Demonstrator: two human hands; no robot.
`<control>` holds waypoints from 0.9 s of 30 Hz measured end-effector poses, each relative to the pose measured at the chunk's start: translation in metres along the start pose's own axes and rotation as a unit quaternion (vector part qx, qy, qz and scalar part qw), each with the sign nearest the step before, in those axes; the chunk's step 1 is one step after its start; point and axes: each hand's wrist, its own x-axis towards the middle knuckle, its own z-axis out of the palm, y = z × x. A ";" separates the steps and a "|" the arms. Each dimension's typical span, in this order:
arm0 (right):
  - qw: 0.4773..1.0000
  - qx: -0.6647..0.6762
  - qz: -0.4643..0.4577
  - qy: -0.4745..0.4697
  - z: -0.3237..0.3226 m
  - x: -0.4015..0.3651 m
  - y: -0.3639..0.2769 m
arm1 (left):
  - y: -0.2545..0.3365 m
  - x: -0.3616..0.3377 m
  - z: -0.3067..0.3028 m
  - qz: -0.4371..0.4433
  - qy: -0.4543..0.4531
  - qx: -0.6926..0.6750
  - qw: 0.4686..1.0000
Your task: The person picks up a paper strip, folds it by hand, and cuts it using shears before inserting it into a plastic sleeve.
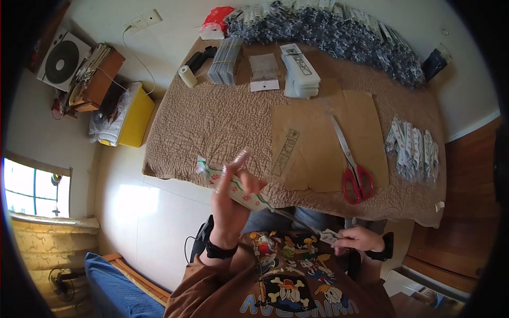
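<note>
A long white strip with red flower prints and green edges (246, 199) lies across my left hand (232, 193), its upper end beyond the fingers. My left thumb and fingers close around it, with one finger pointing up. Near my lap, my right hand (360, 239) pinches a small printed white piece (329, 236). A thin grey length (294, 219) runs between the strip and that piece. Scissors with red handles (350, 164) rest on a brown paper sheet (323, 143), beside a clear printed sleeve (286, 152).
On the brown quilted table cover (196, 116) are banded clear sleeves (226, 61), a stack of sleeves (301, 74), a tape roll (187, 76) and printed packets (413, 148). A long pile of wrapped items (328, 32) lines the back. A yellow bin (135, 119) stands left.
</note>
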 end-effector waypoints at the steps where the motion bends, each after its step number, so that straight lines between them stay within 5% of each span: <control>1: 1.000 -0.001 -0.001 -0.002 -0.004 -0.005 -0.004 | 0.000 0.002 -0.008 0.002 0.001 0.001 1.000; 5: 0.990 0.139 0.033 -0.015 -0.005 -0.025 -0.024 | -0.006 0.008 -0.020 -0.038 -0.133 -0.147 0.979; 8: 0.968 0.188 0.022 0.164 0.005 -0.017 -0.036 | -0.010 0.000 0.006 -0.009 0.096 -0.067 0.993; 13: 0.959 0.074 -0.021 0.274 0.015 -0.004 -0.004 | -0.003 -0.005 -0.009 -0.011 0.043 -0.136 0.990; 16: 0.989 0.004 0.012 0.144 0.022 -0.007 -0.010 | -0.005 -0.001 -0.020 0.006 -0.153 -0.200 0.968; 21: 0.982 -0.126 -0.142 0.011 0.019 -0.014 -0.016 | -0.002 0.001 -0.025 0.013 -0.202 -0.248 0.948; 24: 0.951 -0.213 -0.201 -0.096 0.012 -0.025 -0.013 | 0.001 -0.001 -0.026 0.009 -0.139 -0.223 0.965; 25: 0.951 -0.214 -0.201 -0.095 0.012 -0.023 -0.012 | 0.000 0.002 -0.029 0.009 -0.140 -0.224 0.964; 27: 0.897 -0.088 -0.366 -0.231 0.012 -0.008 -0.009 | -0.009 0.012 -0.041 -0.026 -0.218 -0.201 0.955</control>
